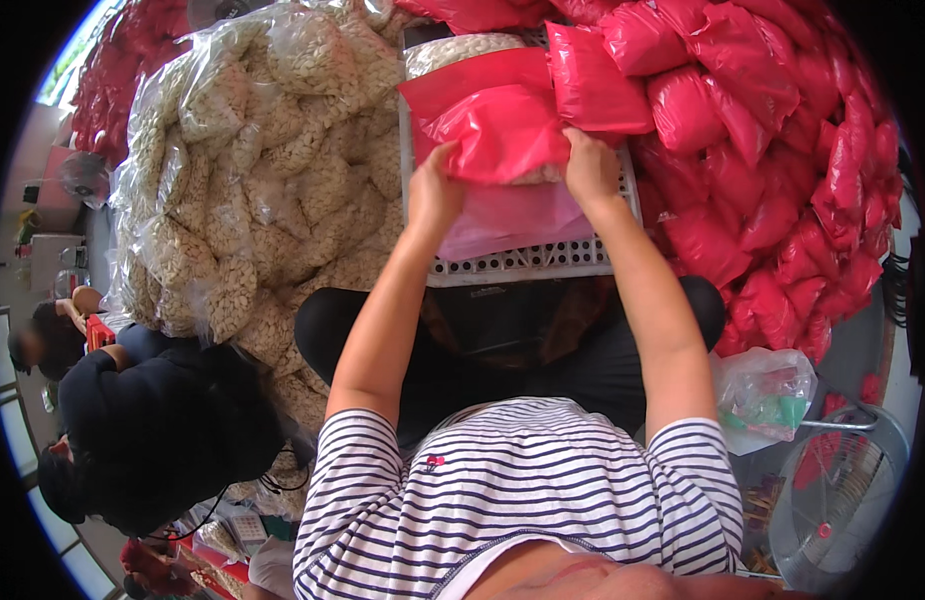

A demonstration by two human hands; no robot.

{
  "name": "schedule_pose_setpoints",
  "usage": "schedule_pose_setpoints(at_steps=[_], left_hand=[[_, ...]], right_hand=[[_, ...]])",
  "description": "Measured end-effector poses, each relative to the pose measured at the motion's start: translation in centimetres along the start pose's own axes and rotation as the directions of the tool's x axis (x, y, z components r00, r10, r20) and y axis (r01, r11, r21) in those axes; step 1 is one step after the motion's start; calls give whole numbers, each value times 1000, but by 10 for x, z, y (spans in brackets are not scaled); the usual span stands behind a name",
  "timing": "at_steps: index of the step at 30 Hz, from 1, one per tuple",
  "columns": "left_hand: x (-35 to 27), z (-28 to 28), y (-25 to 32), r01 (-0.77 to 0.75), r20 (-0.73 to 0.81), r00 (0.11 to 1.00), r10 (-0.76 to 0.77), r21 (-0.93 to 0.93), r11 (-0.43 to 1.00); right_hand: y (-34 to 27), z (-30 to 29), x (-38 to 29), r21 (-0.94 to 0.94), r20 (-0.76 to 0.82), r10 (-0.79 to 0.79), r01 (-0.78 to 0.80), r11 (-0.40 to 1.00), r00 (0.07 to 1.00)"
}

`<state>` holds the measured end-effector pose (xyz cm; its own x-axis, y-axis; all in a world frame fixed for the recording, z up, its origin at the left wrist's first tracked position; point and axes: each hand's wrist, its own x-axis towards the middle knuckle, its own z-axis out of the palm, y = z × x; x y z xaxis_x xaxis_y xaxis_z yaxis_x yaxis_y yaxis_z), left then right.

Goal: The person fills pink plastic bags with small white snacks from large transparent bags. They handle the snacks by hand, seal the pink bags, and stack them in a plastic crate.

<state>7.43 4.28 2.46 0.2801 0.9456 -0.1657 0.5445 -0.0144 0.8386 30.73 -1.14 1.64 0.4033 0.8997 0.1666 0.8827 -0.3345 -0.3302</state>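
Observation:
A pink plastic bag (500, 131) lies over a white perforated plastic crate (522, 262) in front of me, and pale contents show at its near edge. My left hand (436, 184) grips the bag's left side. At its right side, my right hand (588, 166) holds the bag between thumb and fingers. Flat pink plastic (507, 217) lies below it on the crate. Just beyond my right hand is a filled pink bag (597, 82). A clear bag of pale, flattish pieces (462, 51) lies at the crate's far end.
Clear bags of pale pieces (260, 172) are heaped at left, filled pink bags (732, 157) at right. A co-worker in dark clothes (162, 420) is at lower left, others beyond. A floor fan (830, 502) and a clear plastic bag (766, 390) are at lower right.

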Motion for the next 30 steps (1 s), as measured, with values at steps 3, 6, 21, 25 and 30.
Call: schedule_pose_setpoints(at_steps=[3, 6, 21, 25, 30], left_hand=[[61, -41, 37, -119, -25, 993, 117, -199, 973], [122, -85, 102, -279, -121, 960, 254, -287, 917], [-90, -6, -36, 148, -100, 985, -139, 86, 985], [-109, 4, -76, 258, 52, 965, -258, -373, 891], [-123, -9, -88, 502, 369, 861, -349, -729, 465]], right_hand=[[-22, -31, 61, 169, -142, -38, 62, 984, 989], [-10, -68, 146, 59, -360, -187, 222, 973, 914], [36, -51, -69, -88, 179, -357, 376, 922, 917], [16, -92, -109, -7, 352, -177, 192, 981, 919], [-34, -74, -139, 535, 355, -600, 371, 759, 717]])
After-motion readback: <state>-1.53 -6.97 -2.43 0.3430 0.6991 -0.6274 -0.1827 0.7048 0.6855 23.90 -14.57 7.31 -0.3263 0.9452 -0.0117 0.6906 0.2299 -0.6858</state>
